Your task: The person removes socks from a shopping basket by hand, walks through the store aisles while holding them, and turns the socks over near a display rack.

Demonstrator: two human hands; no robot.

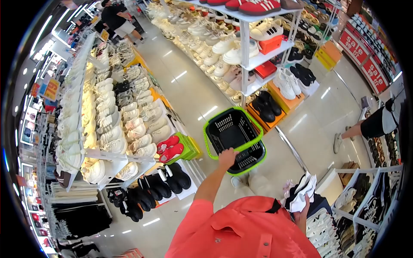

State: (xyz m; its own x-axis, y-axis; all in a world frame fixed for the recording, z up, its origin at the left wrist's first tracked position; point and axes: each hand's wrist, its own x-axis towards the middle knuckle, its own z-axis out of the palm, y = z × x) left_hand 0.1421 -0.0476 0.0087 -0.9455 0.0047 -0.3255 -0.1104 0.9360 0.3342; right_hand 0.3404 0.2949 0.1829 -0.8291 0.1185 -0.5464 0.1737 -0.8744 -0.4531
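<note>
My left hand is closed around the green handle of a black shopping basket with a bright green rim. The basket hangs in front of my legs, and its inside looks bare and dark. Low on my right side, my right hand is closed on a white item with dark markings, which looks soft or folded. Its exact kind is unclear. Dark and pinkish things lie right beside it, partly hidden, above a rack of white shoes.
Shoe shelves line the left, with red shoes on a green box at the corner. A white display rack stands ahead, black shoes at its base. One person stands far down the aisle; another's leg shows at right.
</note>
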